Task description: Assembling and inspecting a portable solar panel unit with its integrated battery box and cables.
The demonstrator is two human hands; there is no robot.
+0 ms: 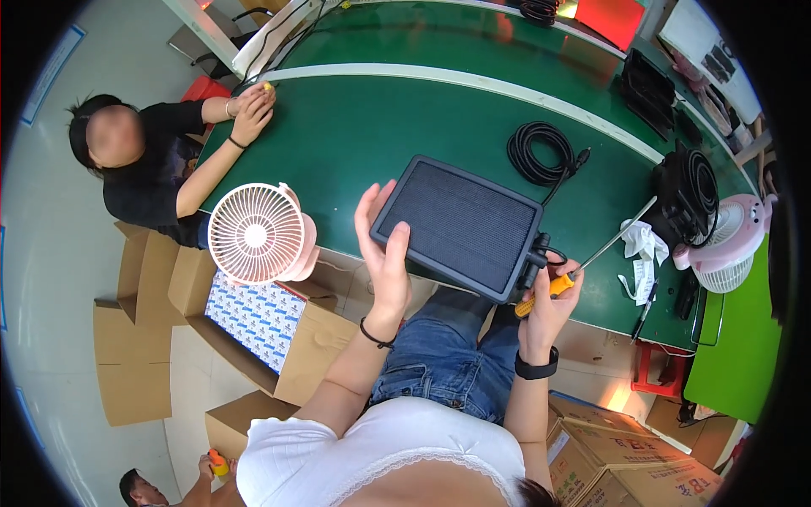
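A small black rectangular panel (460, 224), which looks like a solar panel, is held tilted above the near edge of the table. My left hand (387, 266) grips its left side, thumb on the dark ribbed face and fingers behind. At the right end of the panel is a black bracket (536, 253) with a short cable loop. My right hand (547, 317) is closed round the yellow handle of a screwdriver (553, 287), close under the bracket. The screwdriver's long shaft points up and right, away from the panel. A coiled black cable (541, 154) lies beyond the panel.
A pink fan (256, 235) stands at the table's left edge, another fan (728, 232) at the right. Beside that lie white paper (644, 245), a pen (646, 311) and black cable coils (694, 190). Open cartons (317, 359) flank me. A co-worker (152, 160) sits left.
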